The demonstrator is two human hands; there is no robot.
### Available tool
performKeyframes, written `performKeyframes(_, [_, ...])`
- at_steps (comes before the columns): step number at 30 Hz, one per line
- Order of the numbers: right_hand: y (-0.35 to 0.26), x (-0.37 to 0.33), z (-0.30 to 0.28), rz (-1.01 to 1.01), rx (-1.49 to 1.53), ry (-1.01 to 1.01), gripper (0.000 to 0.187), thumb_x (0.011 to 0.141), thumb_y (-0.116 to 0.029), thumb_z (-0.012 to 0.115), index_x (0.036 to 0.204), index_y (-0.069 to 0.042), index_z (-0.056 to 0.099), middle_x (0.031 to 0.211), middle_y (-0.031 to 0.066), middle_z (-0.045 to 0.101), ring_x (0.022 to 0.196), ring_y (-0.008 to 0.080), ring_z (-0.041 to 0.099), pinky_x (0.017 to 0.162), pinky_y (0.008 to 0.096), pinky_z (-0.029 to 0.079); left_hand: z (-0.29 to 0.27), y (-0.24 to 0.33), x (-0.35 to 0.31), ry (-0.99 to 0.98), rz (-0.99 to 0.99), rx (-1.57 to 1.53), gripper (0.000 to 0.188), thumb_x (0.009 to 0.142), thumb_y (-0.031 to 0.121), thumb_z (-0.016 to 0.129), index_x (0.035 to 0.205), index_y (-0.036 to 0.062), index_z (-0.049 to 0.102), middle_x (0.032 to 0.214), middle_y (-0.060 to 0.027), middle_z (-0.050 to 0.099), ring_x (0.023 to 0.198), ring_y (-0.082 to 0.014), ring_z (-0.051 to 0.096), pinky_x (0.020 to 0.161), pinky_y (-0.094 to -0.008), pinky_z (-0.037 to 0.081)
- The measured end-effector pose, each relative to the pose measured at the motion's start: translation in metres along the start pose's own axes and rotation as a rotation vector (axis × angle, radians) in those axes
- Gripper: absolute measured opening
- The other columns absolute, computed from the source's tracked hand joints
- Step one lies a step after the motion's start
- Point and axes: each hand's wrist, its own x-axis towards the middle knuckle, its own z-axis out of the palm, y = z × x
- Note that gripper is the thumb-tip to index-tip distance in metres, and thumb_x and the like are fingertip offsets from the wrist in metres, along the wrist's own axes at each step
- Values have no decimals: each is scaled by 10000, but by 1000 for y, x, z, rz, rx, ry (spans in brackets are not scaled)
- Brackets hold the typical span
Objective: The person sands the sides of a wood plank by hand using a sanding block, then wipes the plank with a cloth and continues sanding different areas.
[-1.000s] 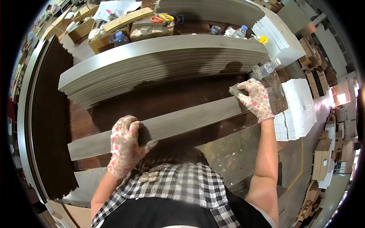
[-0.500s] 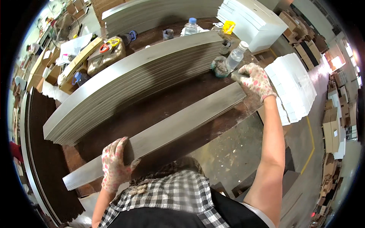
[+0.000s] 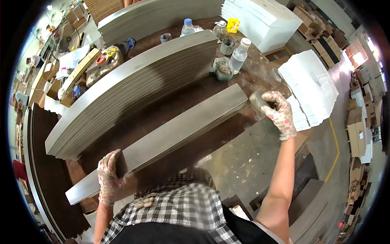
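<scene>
A long, narrow grey board (image 3: 183, 128), seemingly lying on one or more similar boards, runs slantwise across the dark table in front of me. My left hand (image 3: 109, 179), in a flower-patterned glove, grips it toward its left end, thumb on the near edge. Just off the board's right end is my right hand (image 3: 279, 116), gloved likewise. Its fingers pinch a small grey pad (image 3: 257, 102), perhaps a sponge or folded cloth. Behind the board stands a tall stack of long grey boards (image 3: 134, 87).
Past the board's right end stand a clear bottle (image 3: 239, 57), a jar with a rag-like wad (image 3: 223, 70) and a cup (image 3: 227, 47). White sheets (image 3: 310, 87) are stacked at the right, a white pile (image 3: 264, 24) at the back. Scissors (image 3: 106, 55) lie at the back left.
My right hand has come nearer and down from beside the bottle and jar, carrying the grey pad. My left hand stays on the board. The view has shifted slightly.
</scene>
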Motion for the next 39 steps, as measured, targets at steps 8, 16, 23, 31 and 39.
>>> performKeyframes(8, [-37,-49,124,-362,-444,299,386,771,-106,792,1135,-91,666,1124,152,580,1020,328,598,837,451,536,-1,-3,-6,15,4,17,698,766,331,775,1353,35,541,1285,-180,614,1175,-378,583,1014,-477,439])
performKeyframes(16, [-80,-54,155,-270,-477,380,329,776,-44,776,1092,-68,686,1069,122,628,1039,296,608,904,420,510,-32,-26,-26,111,35,-50,559,881,211,687,1378,3,537,1369,-205,580,1311,-406,511,1111,-486,386])
performKeyframes(23, [-119,-119,257,-416,-445,224,463,752,-75,814,1188,-65,660,1134,151,590,1036,332,593,889,458,507,-73,-146,-124,283,-223,133,325,938,104,628,1253,28,647,1276,-152,654,1267,-362,566,1100,-451,420])
performKeyframes(31, [-235,-187,403,-725,-264,-222,500,664,-31,832,1144,-90,703,1131,132,632,935,297,615,789,410,522,-101,-240,-224,302,-645,-415,313,917,-39,569,1209,3,674,1218,-109,691,1181,-237,629,1050,-364,470])
performKeyframes(39, [-326,-218,535,-1045,-186,-594,453,701,-123,806,1143,-115,708,1155,114,634,970,297,609,786,436,505,-116,-282,-243,223,-529,-901,180,870,55,731,1039,-5,754,1047,-68,748,976,-141,676,900,-288,545])
